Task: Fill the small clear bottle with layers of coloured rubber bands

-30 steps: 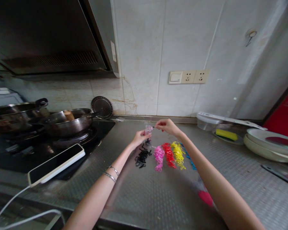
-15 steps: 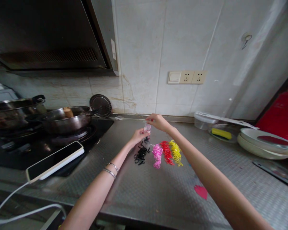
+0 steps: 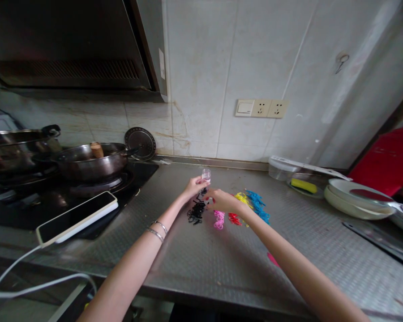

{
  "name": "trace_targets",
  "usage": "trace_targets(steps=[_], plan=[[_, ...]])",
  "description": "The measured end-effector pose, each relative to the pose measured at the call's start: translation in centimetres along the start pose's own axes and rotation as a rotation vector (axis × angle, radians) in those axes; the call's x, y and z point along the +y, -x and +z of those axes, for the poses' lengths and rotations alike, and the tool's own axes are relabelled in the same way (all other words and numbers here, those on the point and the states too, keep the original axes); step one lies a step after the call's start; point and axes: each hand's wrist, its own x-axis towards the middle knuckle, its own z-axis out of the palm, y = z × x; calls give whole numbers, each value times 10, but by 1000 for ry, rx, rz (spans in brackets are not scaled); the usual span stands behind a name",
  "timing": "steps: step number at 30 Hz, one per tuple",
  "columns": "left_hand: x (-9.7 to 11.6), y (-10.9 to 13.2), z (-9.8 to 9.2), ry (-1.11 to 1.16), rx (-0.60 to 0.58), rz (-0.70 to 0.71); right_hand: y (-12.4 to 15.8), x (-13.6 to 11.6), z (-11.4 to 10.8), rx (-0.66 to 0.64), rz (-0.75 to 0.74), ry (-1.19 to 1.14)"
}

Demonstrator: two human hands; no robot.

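Note:
My left hand (image 3: 194,187) is closed around a small clear jar (image 3: 206,173), held upright with its mouth at the top; dark bits show in its lower part. My right hand (image 3: 223,201) hovers just right of a pile of black rubber bands (image 3: 196,212), fingers bent and apart, with nothing visible between them. Below it lie pink rubber bands (image 3: 219,220), partly covered by the hand. Red rubber bands (image 3: 234,219) and yellow rubber bands (image 3: 243,200) show beside my right wrist, also partly hidden. Farther right is a pile of blue rubber bands (image 3: 258,206).
A phone (image 3: 77,217) on a white charging block lies left, by the stove with a pan (image 3: 90,165) and a pot (image 3: 16,150). At right are a plastic tub (image 3: 282,169), a yellow sponge (image 3: 303,185), stacked bowls (image 3: 352,203) and a knife (image 3: 379,243). A pink scrap (image 3: 272,258) lies by my right forearm.
My right hand has moved down from above the jar's mouth to beside the black rubber bands. The blue pile has come out from behind my right forearm. My left hand still holds the jar.

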Motion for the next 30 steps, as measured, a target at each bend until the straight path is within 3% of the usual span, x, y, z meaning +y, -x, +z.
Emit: trace_targets(steps=[9, 30], plan=[[-4, -1, -1, 26, -20, -1, -5, -13, 21, -36, 75, 235], [0, -2, 1, 55, -6, -47, -1, -14, 18, 46, 106, 182]])
